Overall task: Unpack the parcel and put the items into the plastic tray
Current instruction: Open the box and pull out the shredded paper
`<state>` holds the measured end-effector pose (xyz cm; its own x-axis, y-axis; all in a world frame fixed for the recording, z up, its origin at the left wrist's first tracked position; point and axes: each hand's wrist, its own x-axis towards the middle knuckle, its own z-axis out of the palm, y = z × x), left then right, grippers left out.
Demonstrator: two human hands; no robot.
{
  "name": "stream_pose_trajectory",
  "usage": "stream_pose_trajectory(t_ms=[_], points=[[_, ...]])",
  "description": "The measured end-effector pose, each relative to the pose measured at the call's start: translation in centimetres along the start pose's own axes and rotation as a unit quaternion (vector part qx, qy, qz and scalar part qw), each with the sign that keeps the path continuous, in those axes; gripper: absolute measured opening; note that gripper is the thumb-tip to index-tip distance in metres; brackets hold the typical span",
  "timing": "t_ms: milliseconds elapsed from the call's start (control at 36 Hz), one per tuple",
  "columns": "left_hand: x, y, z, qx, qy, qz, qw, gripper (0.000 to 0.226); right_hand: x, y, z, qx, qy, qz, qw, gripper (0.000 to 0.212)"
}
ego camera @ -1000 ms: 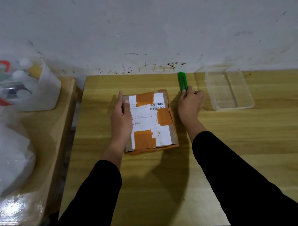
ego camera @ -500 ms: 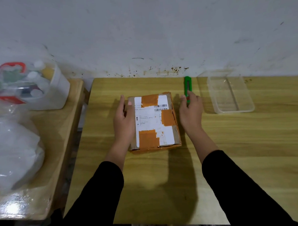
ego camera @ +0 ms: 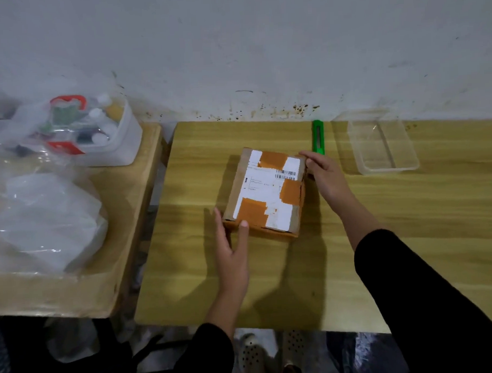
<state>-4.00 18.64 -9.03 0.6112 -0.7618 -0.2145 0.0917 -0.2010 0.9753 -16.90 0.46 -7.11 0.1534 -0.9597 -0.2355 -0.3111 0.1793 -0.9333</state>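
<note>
A cardboard parcel (ego camera: 267,189) with orange tape and a white shipping label lies on the wooden table (ego camera: 382,231), turned slightly askew. My left hand (ego camera: 232,251) touches its near left corner, fingers spread, thumb on the front edge. My right hand (ego camera: 324,174) grips its far right corner with fingers on top. A green utility knife (ego camera: 318,136) lies just behind my right hand, partly hidden by it. The clear plastic tray (ego camera: 384,143) stands empty at the back right.
A second wooden table (ego camera: 74,284) at the left carries crumpled clear plastic bags (ego camera: 46,214) and a white bin of bottles (ego camera: 96,131). A grey stained wall (ego camera: 233,46) runs behind both tables. A gap separates the two tables.
The parcel has been rotated clockwise. My left hand slid from its left side to the near left corner. My right hand moved from the knife onto the parcel's far right corner.
</note>
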Motion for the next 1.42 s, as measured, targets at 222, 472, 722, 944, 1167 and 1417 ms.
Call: stream_pose_trajectory(t_ms=[222,472,722,944,1167,1417], points=[[3.6,2.4,1.4,-0.006,0.086,-0.021,0.996,0.039,-9.9,3.4,-2.2,0.0,0.103,-0.047,0.994,0.009],[3.9,2.4,1.4,-0.001,-0.02,-0.072,0.997,0.036,-15.2,5.1,-3.4,-0.141,0.164,-0.153,0.964,0.014],[2.1,1.1,1.1,-0.03,-0.004,-0.052,0.998,0.037,-13.7,2.7,-3.6,-0.222,0.006,-0.262,0.939,0.011],[2.3,0.8,0.9,-0.007,-0.023,-0.052,0.998,0.036,-13.2,2.1,-3.7,-0.227,-0.037,-0.288,0.93,0.011],[2.0,1.0,0.6,-0.006,-0.036,-0.037,0.999,0.037,-13.0,2.2,-3.3,-0.218,-0.037,-0.276,0.935,0.007],[2.3,0.9,0.1,-0.066,-0.045,-0.056,0.995,0.035,-13.4,2.2,-2.8,-0.27,0.001,-0.271,0.924,0.007]])
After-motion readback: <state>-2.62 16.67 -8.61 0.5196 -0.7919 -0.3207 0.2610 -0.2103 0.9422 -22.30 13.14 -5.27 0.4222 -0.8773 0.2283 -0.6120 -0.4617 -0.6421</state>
